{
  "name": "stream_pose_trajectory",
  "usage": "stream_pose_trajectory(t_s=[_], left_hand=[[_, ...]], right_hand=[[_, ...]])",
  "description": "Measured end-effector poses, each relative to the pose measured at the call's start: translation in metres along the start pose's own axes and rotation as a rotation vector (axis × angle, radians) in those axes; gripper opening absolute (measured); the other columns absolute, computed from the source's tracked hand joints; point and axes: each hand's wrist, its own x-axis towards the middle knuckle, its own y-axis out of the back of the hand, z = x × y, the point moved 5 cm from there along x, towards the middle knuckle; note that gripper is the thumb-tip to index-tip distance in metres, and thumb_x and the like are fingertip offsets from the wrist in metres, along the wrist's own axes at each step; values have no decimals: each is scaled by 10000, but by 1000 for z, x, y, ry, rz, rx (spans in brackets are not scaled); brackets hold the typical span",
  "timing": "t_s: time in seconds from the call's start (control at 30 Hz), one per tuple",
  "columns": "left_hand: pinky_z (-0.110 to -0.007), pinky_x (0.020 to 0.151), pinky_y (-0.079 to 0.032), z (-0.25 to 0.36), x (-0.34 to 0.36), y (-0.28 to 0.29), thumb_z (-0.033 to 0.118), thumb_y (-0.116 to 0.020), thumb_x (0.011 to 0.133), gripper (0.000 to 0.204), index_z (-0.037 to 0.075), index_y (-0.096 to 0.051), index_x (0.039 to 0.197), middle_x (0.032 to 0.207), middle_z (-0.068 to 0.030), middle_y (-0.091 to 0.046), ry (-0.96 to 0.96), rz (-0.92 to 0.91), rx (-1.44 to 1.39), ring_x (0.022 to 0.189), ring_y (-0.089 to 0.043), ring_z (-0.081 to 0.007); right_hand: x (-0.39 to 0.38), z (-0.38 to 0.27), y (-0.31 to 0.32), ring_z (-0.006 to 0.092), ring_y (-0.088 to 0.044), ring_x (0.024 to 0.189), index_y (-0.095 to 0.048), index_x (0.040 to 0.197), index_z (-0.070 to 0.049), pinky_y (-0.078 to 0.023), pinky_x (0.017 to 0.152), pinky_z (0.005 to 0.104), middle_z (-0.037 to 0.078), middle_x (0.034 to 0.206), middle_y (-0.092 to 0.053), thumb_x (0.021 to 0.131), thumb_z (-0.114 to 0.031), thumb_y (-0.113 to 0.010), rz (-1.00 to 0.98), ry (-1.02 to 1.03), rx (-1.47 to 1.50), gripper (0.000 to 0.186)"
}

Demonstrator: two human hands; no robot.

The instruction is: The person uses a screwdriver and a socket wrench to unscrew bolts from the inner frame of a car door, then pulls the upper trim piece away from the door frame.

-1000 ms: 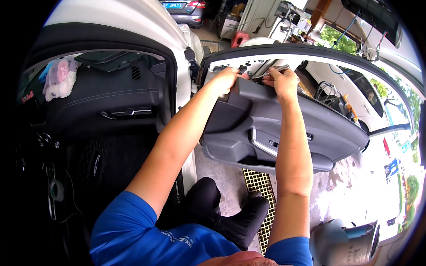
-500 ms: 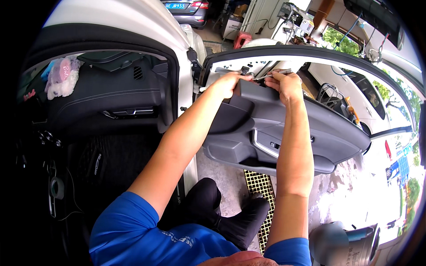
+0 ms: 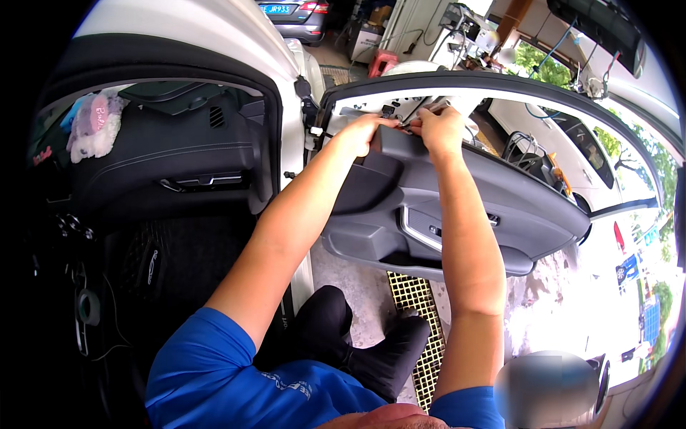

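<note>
My left hand (image 3: 364, 134) reaches to the top front corner of a dark grey door panel (image 3: 382, 200) on an open car door. Its fingers are closed at the panel's edge, on something too small to make out, beside a black connector or clip (image 3: 388, 113). My right hand (image 3: 439, 130) is just to its right above the panel, fingers pinched round a slim metal piece (image 3: 449, 107) that is partly hidden by them. Wires and the pale door frame (image 3: 350, 107) show behind both hands.
At left is the car's dark interior, with dashboard (image 3: 179, 143) and plush items (image 3: 96, 125). Below are my bent legs and a yellow floor grate (image 3: 411, 293). Behind the door stand a grey car (image 3: 300, 21), red stools (image 3: 382, 63), equipment (image 3: 457, 28) and a white car (image 3: 543, 136).
My right hand shifted slightly right half a second ago and is now back to the left and a little higher. My left hand stays at the panel's corner.
</note>
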Motion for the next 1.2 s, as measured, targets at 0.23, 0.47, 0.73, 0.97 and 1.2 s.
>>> stream_pose_trajectory(t_s=[0.23,0.47,0.73,0.97,1.2], left_hand=[[-288,586,-506,-10,11,4,203,-589,853,164,48,-628,888,805,-60,-672,-46,195,41,689,-638,-165],[-272,510,-463,-21,22,26,237,-550,863,182,70,-620,865,739,-31,-632,-238,213,-72,614,-601,-149],[-276,504,-462,-17,26,32,228,-571,851,165,71,-615,876,722,-24,-612,-234,244,22,594,-589,-142],[-323,706,-534,-11,7,4,196,-655,851,233,13,-601,985,875,-97,-647,11,85,18,761,-638,-193],[-343,738,-549,-5,4,-1,106,-649,842,190,25,-577,999,951,-122,-648,9,104,34,841,-650,-214]], right_hand=[[0,-33,-56,371,-638,860,-633,834,24,-508,770,418,230,885,-650,754,-75,-596,-34,486,-761,132],[-11,-26,-123,330,-635,921,-626,1048,-39,-509,803,397,180,977,-659,787,-83,-528,-652,705,-1375,282],[-17,-14,-77,383,-599,898,-560,939,-5,-478,790,441,221,927,-625,785,-92,-546,-200,595,-682,178],[11,24,27,156,-595,609,-586,843,42,-519,534,265,84,693,-593,817,7,-597,-10,16,236,45],[15,28,39,197,-623,640,-546,881,79,-559,564,274,138,785,-603,836,24,-563,-46,-149,327,73]])
